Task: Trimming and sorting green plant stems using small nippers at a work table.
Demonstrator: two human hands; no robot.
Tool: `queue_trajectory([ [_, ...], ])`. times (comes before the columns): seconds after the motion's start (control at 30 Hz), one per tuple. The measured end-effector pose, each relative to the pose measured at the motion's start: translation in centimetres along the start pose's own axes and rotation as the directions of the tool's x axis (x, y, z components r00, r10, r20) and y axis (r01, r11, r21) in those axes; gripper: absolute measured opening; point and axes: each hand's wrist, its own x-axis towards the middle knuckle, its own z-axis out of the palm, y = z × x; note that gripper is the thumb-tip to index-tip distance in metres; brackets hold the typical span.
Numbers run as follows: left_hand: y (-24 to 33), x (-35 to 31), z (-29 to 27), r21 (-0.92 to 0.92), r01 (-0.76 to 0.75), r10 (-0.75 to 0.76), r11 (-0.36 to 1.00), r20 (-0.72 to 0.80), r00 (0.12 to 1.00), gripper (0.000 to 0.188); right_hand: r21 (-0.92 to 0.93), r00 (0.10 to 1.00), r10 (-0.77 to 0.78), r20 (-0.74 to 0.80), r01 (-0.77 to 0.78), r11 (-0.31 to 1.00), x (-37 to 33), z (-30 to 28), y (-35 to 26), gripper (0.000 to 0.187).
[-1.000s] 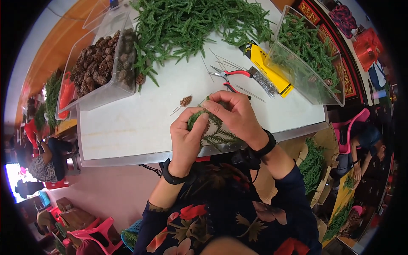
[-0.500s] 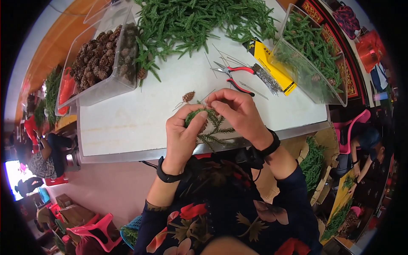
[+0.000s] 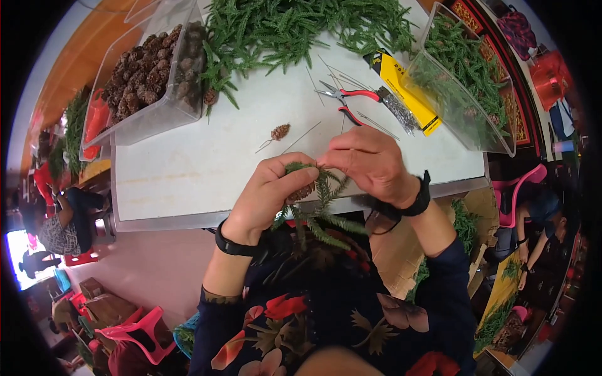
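My left hand (image 3: pixel 269 191) is closed around an artificial pine sprig (image 3: pixel 323 216) and a brown pine cone (image 3: pixel 302 192) lying against it, near the table's front edge. The sprig's needled branches hang below my fingers. Up against my left fingertips, my right hand (image 3: pixel 373 164) pinches at the sprig's end; what sits between those fingertips is too small to make out. A second pine cone (image 3: pixel 280 131) with a wire tail lies just beyond my hands. Beside it a thin wire (image 3: pixel 304 136) rests on the white table (image 3: pixel 169 182).
Red-handled pliers (image 3: pixel 357 94), more wires and a yellow packet (image 3: pixel 407 94) lie farther back. A clear bin of pine cones (image 3: pixel 141 81) stands left, a bin of sprigs (image 3: pixel 467 69) right. Green sprigs (image 3: pixel 282 31) heap at the back. Other people (image 3: pixel 540 216) sit at both sides.
My right hand has turned, its fingers now folded together and pinching. Both hands have shifted slightly right and closer to me, with the sprig now hanging lower over the table's edge.
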Motion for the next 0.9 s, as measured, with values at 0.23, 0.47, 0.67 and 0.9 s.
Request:
queue_trajectory([
  [0.23, 1.4, -0.3, 0.7, -0.133, 0.205, -0.194, 0.970, 0.095, 0.976, 0.012, 0.050, 0.974, -0.192, 0.117, 0.187, 0.981, 0.9, -2.1, 0.3, 0.030],
  [0.47, 0.9, -0.2, -0.5, -0.162, 0.273, -0.227, 0.948, 0.257, 0.939, 0.019, 0.040, 0.932, -0.295, 0.212, 0.293, 0.955, 1.3, -3.0, 0.2, 0.032],
  [0.67, 1.6, -0.3, 0.0, -0.116, 0.286, -0.254, 0.951, 0.233, 0.939, 0.017, -0.029, 0.899, -0.358, 0.254, 0.377, 0.926, 1.7, -3.1, 0.0, 0.026],
  [0.9, 1.0, -0.1, 0.1, -0.084, 0.303, -0.282, 0.949, 0.198, 0.939, 0.013, 0.028, 0.920, -0.237, 0.313, 0.240, 0.970, 2.0, -3.3, -0.1, 0.018],
])
